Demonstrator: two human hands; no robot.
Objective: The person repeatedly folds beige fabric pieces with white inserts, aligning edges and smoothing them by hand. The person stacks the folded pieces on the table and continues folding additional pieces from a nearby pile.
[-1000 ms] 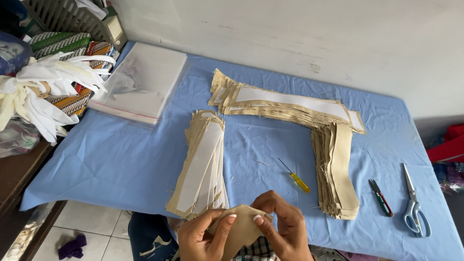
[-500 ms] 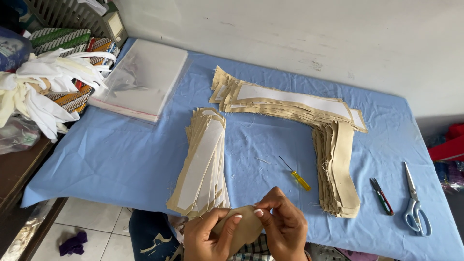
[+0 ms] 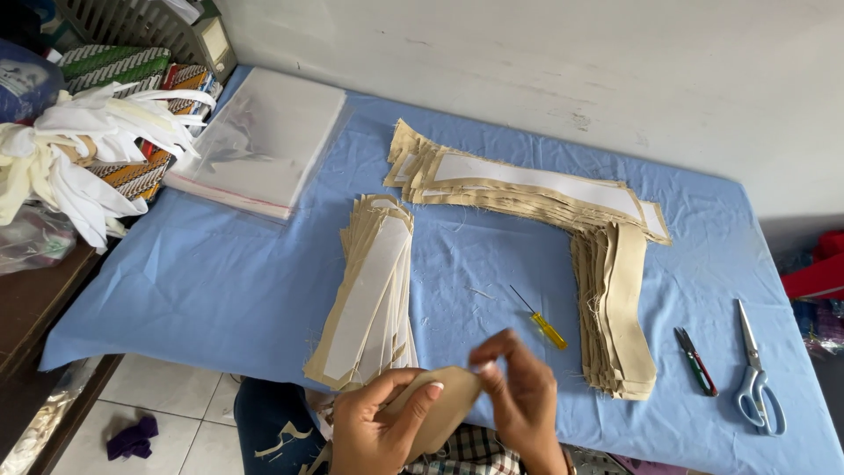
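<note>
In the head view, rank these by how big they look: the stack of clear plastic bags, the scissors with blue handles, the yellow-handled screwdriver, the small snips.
1. stack of clear plastic bags, by far the largest.
2. scissors with blue handles.
3. yellow-handled screwdriver and small snips: these look about alike in length, so I won't rank them.

worktop (image 3: 220,281) wore blue cloth | three stacks of tan pieces (image 3: 369,295) (image 3: 527,186) (image 3: 615,312) | clear bags (image 3: 264,145) | screwdriver (image 3: 541,321) | snips (image 3: 696,361) | scissors (image 3: 756,374)
</note>
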